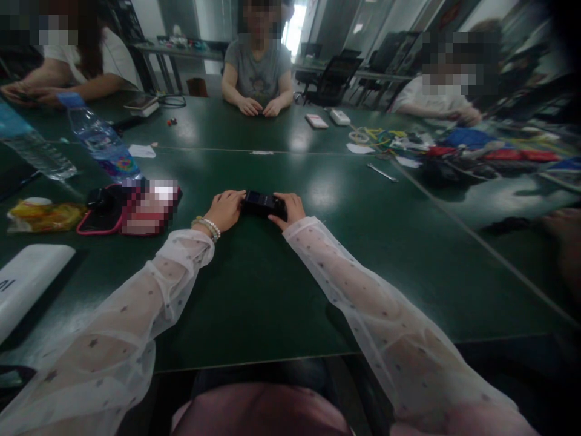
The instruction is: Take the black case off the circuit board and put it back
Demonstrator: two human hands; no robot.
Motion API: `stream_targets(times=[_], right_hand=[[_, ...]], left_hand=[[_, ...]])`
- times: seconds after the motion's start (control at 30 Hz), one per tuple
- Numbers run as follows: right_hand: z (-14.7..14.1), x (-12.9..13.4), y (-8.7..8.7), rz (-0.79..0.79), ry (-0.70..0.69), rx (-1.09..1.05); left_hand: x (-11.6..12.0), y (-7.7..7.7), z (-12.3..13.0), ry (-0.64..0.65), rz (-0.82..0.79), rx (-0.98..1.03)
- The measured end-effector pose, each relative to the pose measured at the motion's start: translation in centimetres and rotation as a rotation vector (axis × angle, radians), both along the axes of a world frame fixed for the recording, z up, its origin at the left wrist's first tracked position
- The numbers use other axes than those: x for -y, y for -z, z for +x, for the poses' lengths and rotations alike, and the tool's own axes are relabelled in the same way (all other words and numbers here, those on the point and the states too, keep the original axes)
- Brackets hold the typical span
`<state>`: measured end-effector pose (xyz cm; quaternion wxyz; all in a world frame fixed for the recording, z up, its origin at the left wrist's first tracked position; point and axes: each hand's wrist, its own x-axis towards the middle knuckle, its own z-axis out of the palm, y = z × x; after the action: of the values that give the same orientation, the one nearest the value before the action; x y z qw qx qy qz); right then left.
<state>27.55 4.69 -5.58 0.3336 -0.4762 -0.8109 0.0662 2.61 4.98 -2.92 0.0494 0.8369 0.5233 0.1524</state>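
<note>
A small black box-shaped device (263, 204) with a little screen on its face is at the middle of the green table. My left hand (226, 210), wearing a beaded bracelet, grips its left end with the fingertips. At the opposite end, my right hand (292, 209) has its thumb along the near side and its fingers over the top. Both forearms are in sheer white sleeves. The exact kind of device cannot be made out.
To the left stand two water bottles (100, 142), with an open pink-edged case (102, 212), a yellow packet (43, 216) and a white box (34, 284). A wrench (382, 172) and heaped cables (472, 157) lie right. Several people sit around the table (272, 290).
</note>
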Motion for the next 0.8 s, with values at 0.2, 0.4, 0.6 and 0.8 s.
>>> stream_targets(times=[0.2, 0.4, 0.6, 0.8], right_hand=[[0.5, -0.9, 0.7, -0.027, 0.032, -0.023], [0.9, -1.3, 0.7, -0.041, 0.077, -0.045], [0.3, -0.1, -0.2, 0.019, 0.106, -0.133], [0.7, 0.1, -1.4, 0.141, 0.164, -0.317]], left_hand=[[0.1, -0.2, 0.1, 0.000, -0.012, 0.010], [0.2, -0.2, 0.1, 0.009, -0.006, 0.007], [0.0, 0.1, -0.1, 0.013, 0.016, -0.007], [-0.1, 0.2, -0.1, -0.002, 0.006, -0.008]])
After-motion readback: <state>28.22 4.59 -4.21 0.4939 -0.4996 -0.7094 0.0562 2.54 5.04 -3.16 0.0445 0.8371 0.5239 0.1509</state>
